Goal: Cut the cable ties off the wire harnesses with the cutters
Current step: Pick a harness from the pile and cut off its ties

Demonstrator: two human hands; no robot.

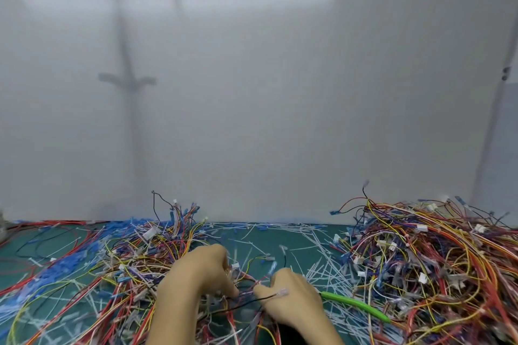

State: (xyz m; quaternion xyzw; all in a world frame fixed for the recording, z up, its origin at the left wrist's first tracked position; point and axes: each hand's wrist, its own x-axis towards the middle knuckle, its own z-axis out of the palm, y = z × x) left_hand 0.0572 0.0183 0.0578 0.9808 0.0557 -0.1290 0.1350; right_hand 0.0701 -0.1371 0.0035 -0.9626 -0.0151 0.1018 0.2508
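Observation:
My left hand [196, 280] pinches a small bundle of coloured wires [246, 283] low in the middle of the green mat. Just to its right, my right hand [291, 300] is curled round the cutters, whose green handle [356, 304] sticks out to the right. The cutter jaws are hidden behind my fingers, close to the wire bundle. A black wire with a clear connector [283, 293] lies across my right hand. The picture is blurred, so I cannot make out a cable tie in the bundle.
A big heap of wire harnesses [426, 255] fills the right side of the mat [269, 244], and another heap [145, 255] lies on the left. Cut white ties [314, 249] and blue pieces [64, 266] are scattered about. A pale wall stands right behind the table.

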